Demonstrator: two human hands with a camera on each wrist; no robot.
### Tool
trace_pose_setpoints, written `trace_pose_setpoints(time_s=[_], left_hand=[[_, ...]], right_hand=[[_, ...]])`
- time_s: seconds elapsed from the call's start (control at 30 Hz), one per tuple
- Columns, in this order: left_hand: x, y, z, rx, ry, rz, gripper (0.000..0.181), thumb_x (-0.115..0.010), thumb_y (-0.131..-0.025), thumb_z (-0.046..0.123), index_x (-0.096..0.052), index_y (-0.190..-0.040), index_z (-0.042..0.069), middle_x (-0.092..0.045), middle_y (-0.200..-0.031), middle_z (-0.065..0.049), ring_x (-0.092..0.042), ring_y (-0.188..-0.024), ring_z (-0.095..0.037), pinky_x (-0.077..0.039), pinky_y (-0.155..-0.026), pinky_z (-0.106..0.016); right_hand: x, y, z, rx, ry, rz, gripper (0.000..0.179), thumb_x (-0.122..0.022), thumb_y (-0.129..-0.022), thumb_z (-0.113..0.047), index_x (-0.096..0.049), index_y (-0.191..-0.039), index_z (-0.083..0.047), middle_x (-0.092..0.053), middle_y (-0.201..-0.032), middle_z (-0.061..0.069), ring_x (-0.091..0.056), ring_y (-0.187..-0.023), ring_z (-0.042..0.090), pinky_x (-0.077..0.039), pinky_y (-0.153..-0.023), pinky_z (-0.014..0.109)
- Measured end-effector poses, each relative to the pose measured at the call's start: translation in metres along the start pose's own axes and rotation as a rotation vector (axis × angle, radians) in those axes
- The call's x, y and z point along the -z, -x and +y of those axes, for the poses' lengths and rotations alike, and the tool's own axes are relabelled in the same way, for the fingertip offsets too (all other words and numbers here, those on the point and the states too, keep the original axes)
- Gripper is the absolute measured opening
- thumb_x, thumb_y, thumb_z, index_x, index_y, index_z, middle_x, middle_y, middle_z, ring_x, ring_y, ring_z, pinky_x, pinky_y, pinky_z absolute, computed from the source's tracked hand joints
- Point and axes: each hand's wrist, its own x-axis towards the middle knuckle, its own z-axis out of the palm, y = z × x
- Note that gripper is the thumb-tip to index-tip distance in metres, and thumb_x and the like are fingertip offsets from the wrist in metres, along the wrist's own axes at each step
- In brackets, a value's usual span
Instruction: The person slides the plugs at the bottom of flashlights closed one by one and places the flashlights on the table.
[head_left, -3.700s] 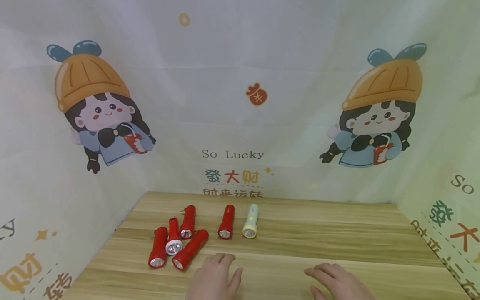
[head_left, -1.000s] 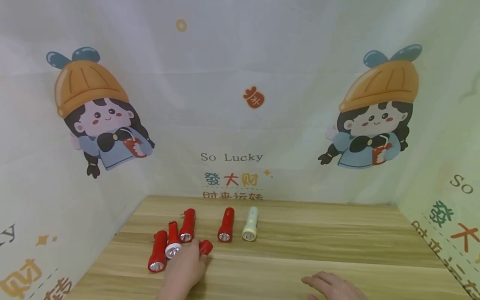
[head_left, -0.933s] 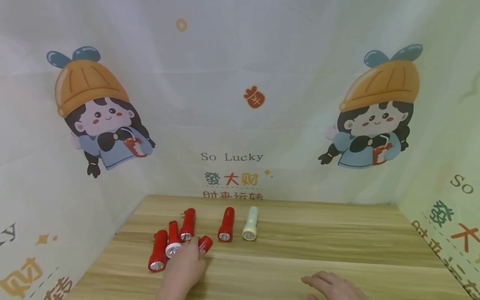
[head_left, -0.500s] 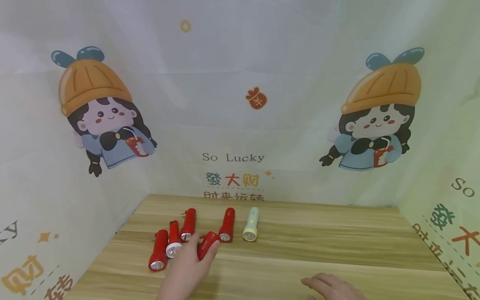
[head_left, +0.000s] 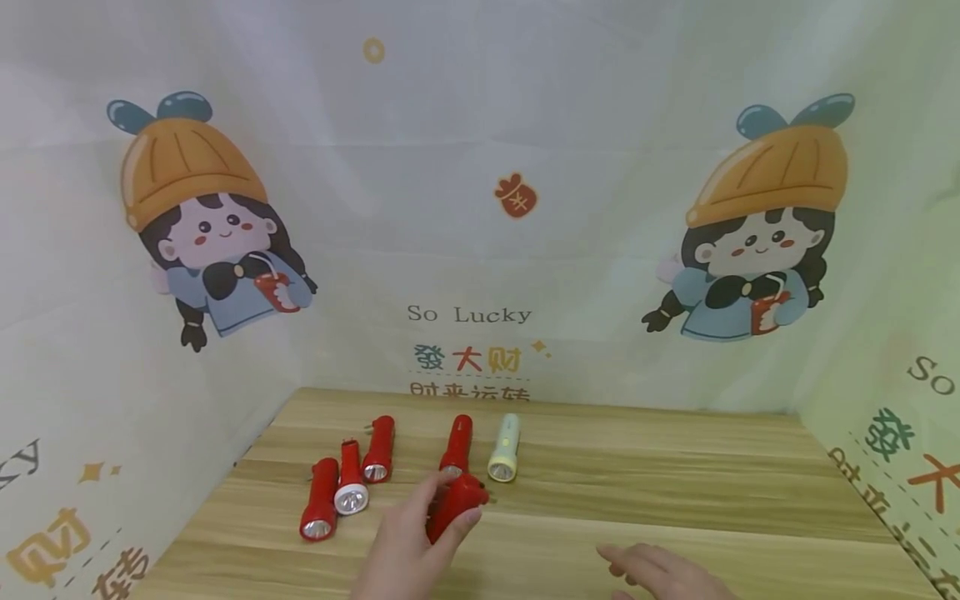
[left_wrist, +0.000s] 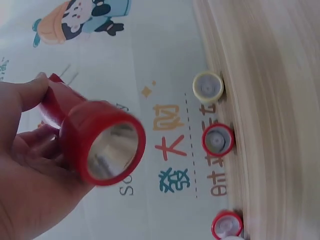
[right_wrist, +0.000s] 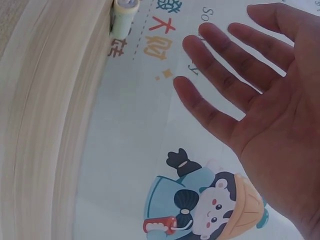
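Observation:
My left hand (head_left: 412, 537) grips a red flashlight (head_left: 456, 504) above the table, with the plug prongs at its tail pointing right. In the left wrist view the silver reflector of this red flashlight (left_wrist: 102, 142) faces the camera, and the fingers of my left hand (left_wrist: 35, 165) wrap its body. Behind it lies another red flashlight (head_left: 459, 442), partly covered by the held one. A pale green flashlight (head_left: 506, 446) with a yellow rim lies just right of that. My right hand (head_left: 663, 571) hovers near the front edge, fingers extended and holding nothing; the right wrist view shows its palm (right_wrist: 275, 135).
On the left of the wooden table (head_left: 637, 467) lie a red flashlight (head_left: 322, 496), a red flashlight with a white head (head_left: 350, 475) and another red flashlight (head_left: 381, 446). A printed cloth (head_left: 585, 250) hangs behind and at both sides.
My left hand reached the angled red flashlight beside the left group, picked it up and carried it right, turning its tail rightward. The right hand has barely moved.

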Motion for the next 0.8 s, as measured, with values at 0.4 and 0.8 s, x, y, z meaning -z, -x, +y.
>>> trace_pose_setpoints(time_s=[0.4, 0.8], left_hand=[[-0.019, 0.007, 0.003, -0.308, 0.054, -0.178, 0.048, -0.066, -0.106, 0.037, -0.058, -0.143, 0.009, -0.073, -0.123, -0.005, -0.061, -0.100, -0.003, -0.056, -0.084, -0.020], [-0.032, 0.015, 0.012, -0.499, 0.042, -0.148, 0.040, -0.065, -0.107, 0.030, -0.061, -0.139, 0.007, -0.074, -0.119, -0.007, -0.061, -0.102, 0.000, -0.058, -0.082, -0.021]], right_hand=[[0.026, -0.012, -0.011, -0.280, -0.190, -0.290, 0.059, -0.070, -0.104, -0.034, -0.051, -0.157, -0.016, -0.068, -0.101, -0.012, -0.054, -0.083, -0.010, -0.047, -0.063, 0.018], [0.021, -0.023, -0.032, 0.088, -0.052, 0.100, 0.060, -0.080, -0.095, -0.041, -0.063, -0.148, -0.019, -0.064, -0.091, -0.019, -0.044, -0.075, -0.014, -0.033, -0.067, -0.001]])
